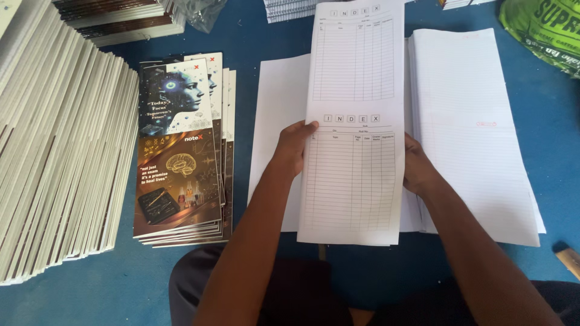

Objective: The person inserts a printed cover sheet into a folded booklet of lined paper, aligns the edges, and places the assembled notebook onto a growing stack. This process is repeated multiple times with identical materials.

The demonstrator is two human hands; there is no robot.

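Both hands clamp a tall, thin bundle of matte white index sheets (355, 121) printed with ruled tables, the left hand (294, 147) pinching its left edge and the right hand (418, 169) its right edge; it sits at picture centre, long axis running from 6 to 12 o'clock, top end pointing away. Under it, lined paper stacks (471, 127) lie flat on blue cloth (544, 127). At 9 o'clock lie glossy printed covers (178, 151), and beyond them fanned grey-white board stacks (54, 139).

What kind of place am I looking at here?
Probably a small notebook-making or binding workshop. The hands hold a printed table sheet over piles of ruled paper, with a stack of printed covers and rows of finished booklets beside them on the blue floor.
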